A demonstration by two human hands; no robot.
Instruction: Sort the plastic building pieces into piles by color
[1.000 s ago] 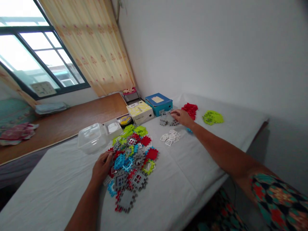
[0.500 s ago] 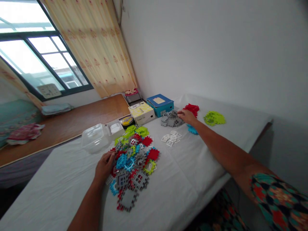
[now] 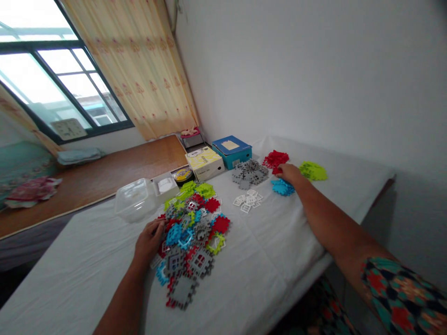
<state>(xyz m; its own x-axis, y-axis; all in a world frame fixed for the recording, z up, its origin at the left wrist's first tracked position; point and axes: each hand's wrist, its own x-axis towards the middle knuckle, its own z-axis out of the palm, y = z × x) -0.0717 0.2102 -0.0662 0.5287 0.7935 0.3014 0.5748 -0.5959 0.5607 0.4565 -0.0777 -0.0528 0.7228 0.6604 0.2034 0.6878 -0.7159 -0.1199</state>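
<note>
A mixed pile of red, blue, grey and green interlocking plastic tiles (image 3: 193,232) lies on the white sheet (image 3: 265,260). My left hand (image 3: 148,239) rests on the pile's left edge with its fingers curled over the tiles; what they hold is hidden. My right hand (image 3: 289,173) reaches far across and pinches a red tile (image 3: 277,171) at the edge of the red pile (image 3: 275,158). Sorted heaps lie around that hand: grey tiles (image 3: 249,171) to its left, blue tiles (image 3: 282,187) just below it, green tiles (image 3: 312,170) to its right. Small white window pieces (image 3: 247,200) lie nearer.
A clear plastic tub (image 3: 134,199) with its lid stands left of the mixed pile. A yellow-white box (image 3: 204,163), a blue box (image 3: 232,150) and a round tin (image 3: 183,175) sit at the back. The wooden ledge (image 3: 104,174) and the wall bound the area.
My right hand has moved right from the grey heap to the red pile, so the grey heap and the blue tiles now show. My left hand has stayed on the mixed pile.
</note>
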